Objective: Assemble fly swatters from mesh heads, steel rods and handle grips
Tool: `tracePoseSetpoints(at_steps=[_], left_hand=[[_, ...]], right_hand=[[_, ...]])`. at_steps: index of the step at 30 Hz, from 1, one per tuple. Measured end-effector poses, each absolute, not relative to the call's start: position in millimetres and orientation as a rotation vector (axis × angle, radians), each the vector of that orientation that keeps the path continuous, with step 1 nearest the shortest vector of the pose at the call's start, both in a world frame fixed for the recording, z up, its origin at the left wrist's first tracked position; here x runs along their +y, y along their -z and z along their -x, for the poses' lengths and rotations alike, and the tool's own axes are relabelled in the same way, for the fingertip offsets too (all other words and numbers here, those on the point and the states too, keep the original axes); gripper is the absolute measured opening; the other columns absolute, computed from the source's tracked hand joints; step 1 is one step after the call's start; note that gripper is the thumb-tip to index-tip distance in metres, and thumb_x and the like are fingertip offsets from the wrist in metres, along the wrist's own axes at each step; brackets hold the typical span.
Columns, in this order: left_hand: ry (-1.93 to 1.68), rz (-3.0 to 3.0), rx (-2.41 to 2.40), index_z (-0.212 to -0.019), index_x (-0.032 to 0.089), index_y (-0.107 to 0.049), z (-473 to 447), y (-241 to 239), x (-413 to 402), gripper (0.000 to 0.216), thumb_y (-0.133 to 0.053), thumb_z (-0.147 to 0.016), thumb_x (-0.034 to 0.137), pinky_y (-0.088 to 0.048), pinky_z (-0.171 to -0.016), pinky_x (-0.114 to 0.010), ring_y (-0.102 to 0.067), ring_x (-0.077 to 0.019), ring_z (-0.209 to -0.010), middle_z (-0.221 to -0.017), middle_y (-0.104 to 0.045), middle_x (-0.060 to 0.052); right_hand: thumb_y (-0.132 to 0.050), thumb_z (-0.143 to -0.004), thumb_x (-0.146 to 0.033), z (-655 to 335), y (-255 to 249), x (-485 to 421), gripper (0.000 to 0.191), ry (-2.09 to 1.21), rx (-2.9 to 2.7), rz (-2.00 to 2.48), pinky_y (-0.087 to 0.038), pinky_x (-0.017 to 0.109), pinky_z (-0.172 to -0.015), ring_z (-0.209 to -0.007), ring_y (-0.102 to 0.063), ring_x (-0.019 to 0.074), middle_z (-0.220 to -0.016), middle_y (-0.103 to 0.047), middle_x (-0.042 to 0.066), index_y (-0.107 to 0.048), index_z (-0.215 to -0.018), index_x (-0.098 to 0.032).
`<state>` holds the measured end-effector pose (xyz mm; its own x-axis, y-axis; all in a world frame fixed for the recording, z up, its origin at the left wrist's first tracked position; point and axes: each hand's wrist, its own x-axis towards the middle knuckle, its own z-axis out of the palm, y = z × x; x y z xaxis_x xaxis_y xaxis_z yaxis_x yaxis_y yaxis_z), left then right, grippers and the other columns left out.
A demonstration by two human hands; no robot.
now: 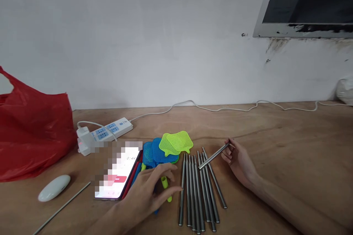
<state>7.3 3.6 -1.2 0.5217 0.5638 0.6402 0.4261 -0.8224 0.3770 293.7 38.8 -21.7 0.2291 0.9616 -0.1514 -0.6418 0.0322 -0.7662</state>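
Note:
My right hand point(237, 158) grips the thin end of a metal telescopic rod point(213, 157), which slants down to the left over other rods. Several more metal rods point(195, 191) lie side by side on the table between my hands. My left hand point(150, 187) is open, thumb and fingers apart, over a yellow-green plastic tube point(164, 181); whether it touches the tube I cannot tell. Behind it lie yellow-green mesh fly swatter heads point(179, 142) and blue mesh swatter heads point(164, 152), overlapping. My left hand partly hides the blue and red plastic pieces below them.
A lit phone point(121, 172) lies left of the swatter pieces. Further left are a white mouse-shaped object point(54, 188), a thin rod point(63, 207) and a red plastic bag point(35, 128). A power strip point(113, 132) with a plugged-in charger stands behind; its white cable point(215, 110) runs along the wall.

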Motion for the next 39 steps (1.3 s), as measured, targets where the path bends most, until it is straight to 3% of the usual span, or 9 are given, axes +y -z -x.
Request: tracePoseSetpoints(at_steps=[6, 9, 15, 19, 23, 28, 31, 35, 39], left_hand=[[-0.895, -2.225, 0.776, -0.149, 0.034, -0.031, -14.2, 8.5, -4.5, 0.054, -0.055, -0.1, 0.035, -0.057, -0.084, -0.031, -0.071, -0.0173, -0.095, -0.117, -0.073, -0.003], [-0.73, -2.182, 0.83, -0.14, 0.032, -0.044, -14.4, 3.5, -8.3, 0.037, -0.047, -0.103, 0.031, -0.051, -0.089, -0.036, -0.069, -0.0198, -0.099, -0.105, -0.077, 0.0], [-0.685, -1.871, 0.802, -0.109, 0.022, -0.053, -20.9, -1.6, -10.9, 0.027, -0.035, -0.106, 0.041, -0.046, -0.067, -0.027, -0.061, -0.0138, -0.056, -0.059, -0.064, 0.006], [-0.529, -1.893, 0.926, -0.114, 0.024, -0.052, -25.3, -4.5, -18.1, 0.03, -0.042, -0.102, 0.049, -0.041, -0.069, -0.027, -0.054, -0.0149, -0.065, -0.065, -0.057, 0.005], [-0.441, -1.865, 1.038, -0.106, 0.026, -0.058, -24.2, -18.2, -30.7, 0.036, -0.042, -0.099, 0.057, -0.042, -0.077, -0.028, -0.054, -0.0189, -0.087, -0.093, -0.062, -0.002], [-0.587, -1.847, 1.05, -0.12, 0.03, -0.056, -19.4, -29.5, -33.6, 0.034, -0.035, -0.103, 0.051, -0.043, -0.092, -0.03, -0.056, -0.0212, -0.107, -0.116, -0.062, -0.003], [-0.663, -2.043, 1.005, -0.117, 0.029, -0.059, -18.5, -23.5, -24.9, 0.031, -0.036, -0.104, 0.045, -0.044, -0.095, -0.029, -0.059, -0.0214, -0.107, -0.112, -0.065, -0.002], [-0.675, -2.277, 1.028, -0.104, 0.026, -0.061, -16.8, -11.1, -12.5, 0.029, -0.038, -0.104, 0.042, -0.049, -0.08, -0.03, -0.065, -0.0211, -0.086, -0.092, -0.07, -0.001], [-0.694, -2.359, 1.022, -0.105, 0.025, -0.061, -14.0, -7.9, -7.8, 0.023, -0.042, -0.103, 0.037, -0.049, -0.08, -0.031, -0.067, -0.022, -0.09, -0.096, -0.072, -0.002]], right_hand=[[-0.089, -0.057, -0.038, -294.6, 19.3, 38.5, 0.032, -1.32, -0.472, 0.828, -0.032, 0.016, -0.036, -0.043, -0.031, 0.0059, -0.046, -0.043, -0.007, -0.066, -0.065, -0.017], [-0.088, -0.058, -0.038, -294.5, 16.7, 38.2, 0.031, -1.338, -0.476, 0.814, -0.032, 0.016, -0.036, -0.043, -0.03, 0.0061, -0.047, -0.043, -0.007, -0.067, -0.065, -0.017], [-0.085, -0.063, -0.037, -293.0, 13.6, 34.8, 0.027, -1.391, -0.484, 0.796, -0.031, 0.017, -0.036, -0.043, -0.03, 0.0064, -0.047, -0.042, -0.006, -0.067, -0.066, -0.017], [-0.082, -0.066, -0.035, -293.3, 14.1, 34.1, 0.024, -1.408, -0.487, 0.787, -0.031, 0.017, -0.037, -0.043, -0.03, 0.0067, -0.046, -0.042, -0.006, -0.067, -0.065, -0.017], [-0.083, -0.063, -0.033, -293.4, 12.2, 33.8, 0.023, -1.428, -0.484, 0.778, -0.03, 0.017, -0.036, -0.042, -0.031, 0.0062, -0.045, -0.043, -0.006, -0.067, -0.063, -0.017], [-0.084, -0.061, -0.027, -290.1, 6.8, 30.4, 0.02, -1.524, -0.495, 0.772, -0.032, 0.015, -0.038, -0.045, -0.039, 0.0056, -0.051, -0.052, -0.004, -0.072, -0.069, -0.014], [-0.086, -0.06, -0.025, -286.9, 5.6, 28.0, 0.021, -1.587, -0.509, 0.776, -0.034, 0.015, -0.039, -0.045, -0.042, 0.0052, -0.054, -0.056, -0.002, -0.073, -0.071, -0.012], [-0.085, -0.064, -0.028, -284.0, 8.8, 25.3, 0.021, -1.641, -0.547, 0.795, -0.038, 0.017, -0.041, -0.046, -0.047, 0.0066, -0.057, -0.061, 0.0, -0.076, -0.074, -0.012], [-0.084, -0.068, -0.033, -283.6, 13.6, 24.6, 0.021, -1.604, -0.584, 0.827, -0.04, 0.018, -0.044, -0.049, -0.05, 0.0087, -0.058, -0.063, 0.001, -0.077, -0.077, -0.014]])
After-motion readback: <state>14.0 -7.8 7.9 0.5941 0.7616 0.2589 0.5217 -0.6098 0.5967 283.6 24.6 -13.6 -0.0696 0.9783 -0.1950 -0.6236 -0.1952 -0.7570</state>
